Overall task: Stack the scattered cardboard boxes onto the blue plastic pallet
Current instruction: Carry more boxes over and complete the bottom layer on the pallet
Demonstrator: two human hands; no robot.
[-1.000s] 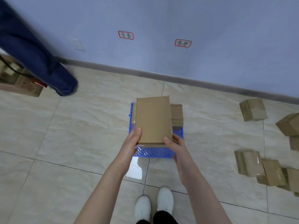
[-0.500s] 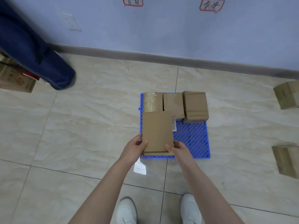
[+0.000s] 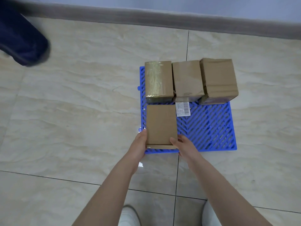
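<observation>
Box — both hands gripping — beside barcode label, print unreadable.

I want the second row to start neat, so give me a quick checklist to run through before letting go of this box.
1. Both hands on the box: ok. The left hand and right hand grip the near end of the held box.
2. Box over the blue pallet: ok, at its near left corner.
3. Lined up with the back row: ok. Its far edge lies just in front of the left taped box.
4. Resting flat on the pallet: cannot tell from above.
5. Room for more beside it: ok, the grid to its right is bare.
6. Barcode label clear: ok, it shows beside the box's far right corner.
</observation>
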